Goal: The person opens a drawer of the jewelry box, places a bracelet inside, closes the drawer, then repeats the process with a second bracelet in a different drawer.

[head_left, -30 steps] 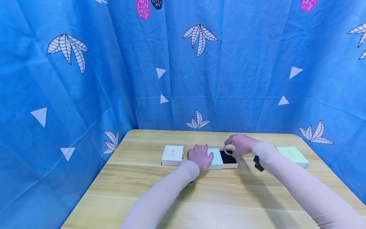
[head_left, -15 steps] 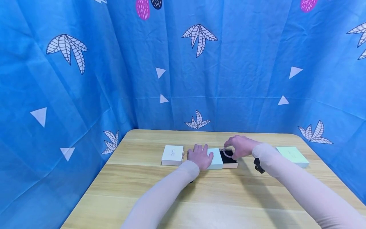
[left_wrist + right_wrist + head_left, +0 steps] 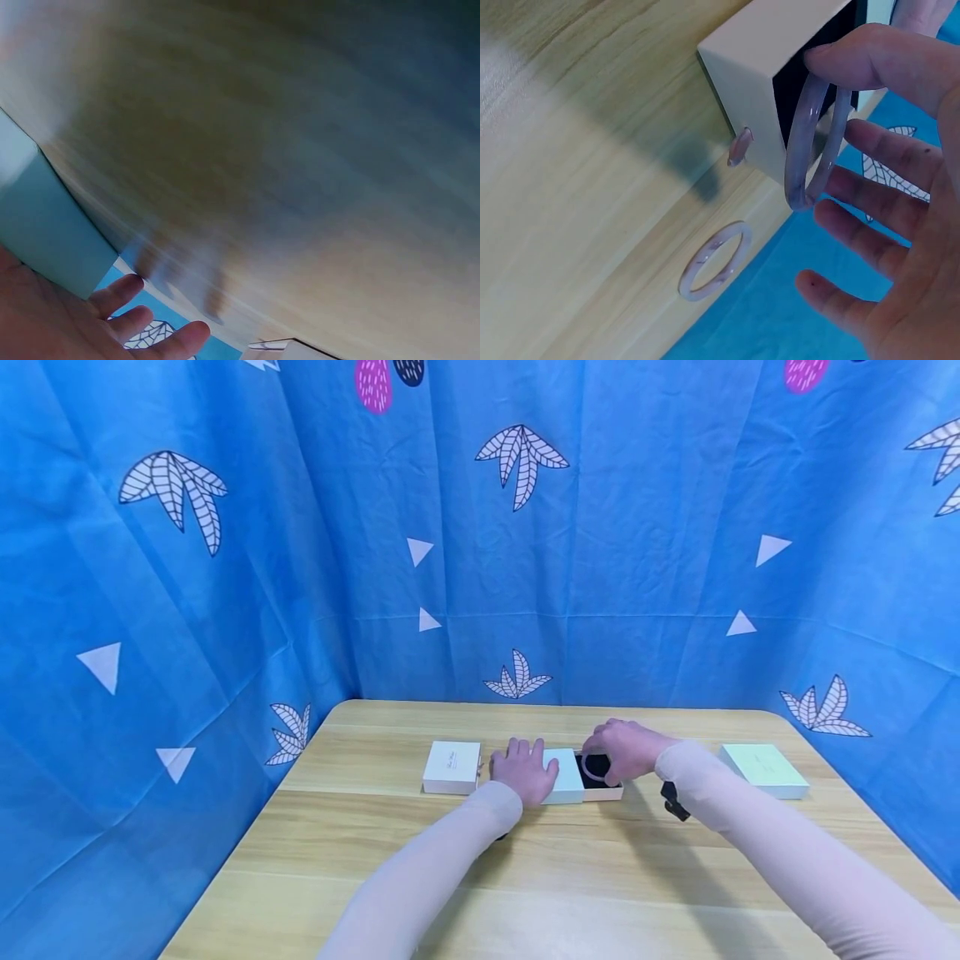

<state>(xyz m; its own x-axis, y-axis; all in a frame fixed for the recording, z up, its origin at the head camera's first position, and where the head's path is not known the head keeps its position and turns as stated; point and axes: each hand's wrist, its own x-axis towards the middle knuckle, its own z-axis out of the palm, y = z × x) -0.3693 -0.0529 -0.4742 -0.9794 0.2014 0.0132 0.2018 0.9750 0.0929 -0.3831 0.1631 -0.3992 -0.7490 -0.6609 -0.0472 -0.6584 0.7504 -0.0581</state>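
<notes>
My right hand pinches a pale lilac bangle between thumb and fingers. The bangle sits partly over the black-lined drawer of a small gift box. That drawer is slid out to the right of its light blue sleeve. On the sleeve's left part rests my left hand, its fingers spread; in the left wrist view the fingertips extend past the sleeve. A second bangle lies flat on the table beyond the drawer in the right wrist view; the right hand seems to hide it in the head view.
A white box with a small pull tab stands left of my left hand. Behind my right forearm sits a pale green box. Blue patterned curtain surrounds the back and sides of the wooden table.
My right hand has come slightly down and left, and the bangle it holds has dropped and tilted toward the drawer. The left hand has stayed on the sleeve.
</notes>
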